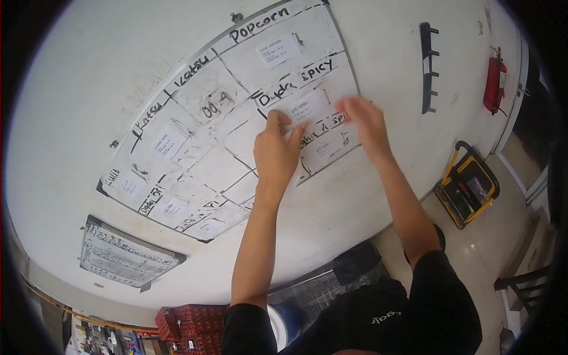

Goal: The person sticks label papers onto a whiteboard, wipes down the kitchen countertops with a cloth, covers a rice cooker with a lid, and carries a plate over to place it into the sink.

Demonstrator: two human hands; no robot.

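Reaching up to a large whiteboard (236, 142) on the wall, the person has both bare hands at its right-hand part. The left hand (277, 145) is at the lower left edge of a printed paper label (309, 106), which lies on the board beneath the handwritten heading "Dadu spicy" (296, 83). Its thumb and forefinger stand a little apart at the label's edge; whether that grip has hold of any paper, one cannot tell. The right hand (362, 121) is raised near the board's right edge, to the right of the label and apart from the left hand. Its fingers are bent and blurred by motion, so whether its grip pinches anything cannot be told.

Another printed label (279, 52) lies under "Popcorn" (259, 23), and a lower label (325, 148) sits below the hands. More labels are stuck on the left part of the board, among black dividing lines. A smaller board (127, 254) hangs at the lower left. To the right are a black hook rack (426, 74), a red fire extinguisher (494, 89) and a yellow and black trolley (467, 189) on the floor. Red patterned boxes (195, 325) are at the bottom left.
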